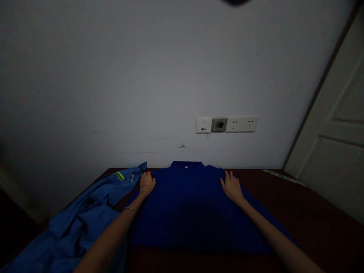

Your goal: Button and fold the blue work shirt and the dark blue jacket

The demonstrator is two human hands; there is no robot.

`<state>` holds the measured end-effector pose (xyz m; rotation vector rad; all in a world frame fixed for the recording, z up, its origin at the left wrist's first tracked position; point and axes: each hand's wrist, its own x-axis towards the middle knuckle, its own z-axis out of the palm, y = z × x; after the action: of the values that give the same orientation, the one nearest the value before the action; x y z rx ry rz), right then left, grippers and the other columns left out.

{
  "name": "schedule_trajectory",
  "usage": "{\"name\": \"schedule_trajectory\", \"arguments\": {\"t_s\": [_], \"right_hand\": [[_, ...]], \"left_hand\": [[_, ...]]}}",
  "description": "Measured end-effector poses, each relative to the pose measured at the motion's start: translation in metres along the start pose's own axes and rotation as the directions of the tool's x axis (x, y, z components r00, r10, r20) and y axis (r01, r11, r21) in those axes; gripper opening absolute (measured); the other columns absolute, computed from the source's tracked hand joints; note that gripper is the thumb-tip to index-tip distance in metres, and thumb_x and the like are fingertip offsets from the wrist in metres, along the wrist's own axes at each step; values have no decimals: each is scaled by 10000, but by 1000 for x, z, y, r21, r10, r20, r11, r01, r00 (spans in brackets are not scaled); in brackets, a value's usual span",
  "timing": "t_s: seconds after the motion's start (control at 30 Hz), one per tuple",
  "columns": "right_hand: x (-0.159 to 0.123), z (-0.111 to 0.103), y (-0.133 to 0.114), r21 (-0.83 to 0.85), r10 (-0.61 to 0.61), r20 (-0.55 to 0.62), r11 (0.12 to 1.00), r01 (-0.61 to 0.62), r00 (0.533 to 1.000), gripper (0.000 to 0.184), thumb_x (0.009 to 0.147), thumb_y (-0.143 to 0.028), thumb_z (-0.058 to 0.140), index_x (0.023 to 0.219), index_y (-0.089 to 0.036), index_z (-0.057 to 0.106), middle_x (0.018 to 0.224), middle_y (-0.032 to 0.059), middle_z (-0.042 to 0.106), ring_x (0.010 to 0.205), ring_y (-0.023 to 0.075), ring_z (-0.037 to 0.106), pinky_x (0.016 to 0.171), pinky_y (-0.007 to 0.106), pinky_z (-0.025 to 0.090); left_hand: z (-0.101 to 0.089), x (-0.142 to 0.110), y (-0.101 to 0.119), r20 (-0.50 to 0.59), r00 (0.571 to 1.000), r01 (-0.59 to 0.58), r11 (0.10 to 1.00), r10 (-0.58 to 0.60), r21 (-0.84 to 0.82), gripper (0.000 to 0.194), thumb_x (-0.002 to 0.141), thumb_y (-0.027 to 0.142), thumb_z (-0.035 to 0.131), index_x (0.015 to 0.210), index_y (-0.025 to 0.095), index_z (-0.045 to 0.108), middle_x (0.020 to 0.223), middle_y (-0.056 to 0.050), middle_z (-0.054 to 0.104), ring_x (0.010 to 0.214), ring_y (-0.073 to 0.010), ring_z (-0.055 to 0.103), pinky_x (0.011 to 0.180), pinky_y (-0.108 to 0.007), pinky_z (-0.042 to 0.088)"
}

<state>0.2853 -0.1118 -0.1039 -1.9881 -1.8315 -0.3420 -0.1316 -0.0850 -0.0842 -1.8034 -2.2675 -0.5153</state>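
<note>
A dark blue shirt point(187, 204) lies spread flat on a dark brown table point(307, 212), its collar toward the wall. My left hand point(147, 182) rests on the shirt's left shoulder with its fingers curled down onto the cloth. My right hand point(231, 185) lies flat on the right shoulder, fingers stretched out. A thin bracelet sits on my left wrist.
A lighter blue garment point(85, 220) with a yellow-green stripe lies bunched on the table's left side. Wall sockets point(227, 124) sit above the table's far edge. A white door point(335, 144) stands at the right. A pale strip point(280, 176) lies at the table's back right.
</note>
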Motion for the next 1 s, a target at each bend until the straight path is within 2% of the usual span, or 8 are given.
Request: {"name": "schedule_trajectory", "arguments": {"t_s": [0.2, 0.33, 0.47, 0.57, 0.67, 0.8, 0.9, 1.0], "right_hand": [[22, 9, 20, 11, 170, -8, 985, -170, 985, 553, 860, -368, 306, 1273, -4, 356, 1237, 282, 426, 1112, 348, 449, 895, 462, 323], [31, 4, 34, 214, 28, 123, 975, -54, 992, 475, 844, -249, 332, 1253, -15, 389, 1068, 216, 580, 1013, 268, 545, 845, 357, 397], [40, -19, 43, 362, -117, 120, 930, 66, 986, 442, 787, -162, 392, 1216, -80, 458, 1080, 142, 601, 1015, 207, 556, 866, 287, 401], [45, -46, 45, 449, -154, 121, 889, 84, 981, 458, 750, -159, 452, 1203, -103, 481, 998, 113, 638, 941, 194, 590, 851, 288, 419], [44, -78, 44, 486, -105, 135, 874, 26, 985, 634, 699, -173, 547, 1301, -91, 364, 1019, 127, 631, 883, 200, 607, 795, 299, 451], [36, -127, 44, 547, -92, 305, 831, -95, 948, 822, 661, -135, 606, 1367, -37, 197, 1030, 167, 628, 783, 177, 621, 691, 262, 481], [21, -172, 46, 552, -91, 365, 822, -137, 927, 782, 682, -109, 603, 1363, -47, 224, 985, 164, 643, 694, 150, 617, 630, 245, 478], [-5, -225, 47, 532, -127, 400, 839, -117, 908, 671, 699, -142, 615, 1316, -85, 356, 963, 140, 651, 653, 115, 611, 627, 226, 462]], "left_hand": [[10, 6, -10, -23, 1000, -25, 984, 21, -177, 251, 797, 209, 392, 989, 119, 528, 980, -101, 565, 981, -208, 501, 893, -305, 362], [11, 5, -15, -55, 996, -79, 954, 66, -290, 207, 813, 168, 371, 946, 147, 529, 963, -81, 572, 964, -177, 520, 899, -287, 377], [-3, 2, -19, -84, 989, -141, 926, 119, -350, 220, 838, 143, 333, 970, 152, 509, 998, -79, 575, 980, -156, 528, 906, -265, 370], [-30, 1, -20, -55, 990, -139, 924, 127, -357, 239, 859, 143, 306, 1010, 165, 490, 997, -71, 589, 950, -153, 550, 867, -258, 383], [-69, -1, -21, -39, 992, -123, 934, 116, -334, 252, 868, 160, 310, 1065, 160, 468, 928, -73, 607, 882, -167, 570, 817, -266, 394], [-126, -4, -26, -78, 986, -167, 916, 149, -365, 242, 869, 179, 340, 1062, 155, 485, 881, -50, 601, 855, -158, 550, 806, -258, 383], [-166, -6, -34, -95, 990, -140, 852, 106, -505, 237, 828, 140, 395, 1024, 92, 518, 824, -35, 591, 798, -131, 517, 790, -252, 389], [-201, -12, -46, 4, 999, -37, 801, 49, -598, 271, 775, 94, 413, 1007, 17, 528, 682, -19, 573, 652, -108, 500, 691, -271, 433]]}}
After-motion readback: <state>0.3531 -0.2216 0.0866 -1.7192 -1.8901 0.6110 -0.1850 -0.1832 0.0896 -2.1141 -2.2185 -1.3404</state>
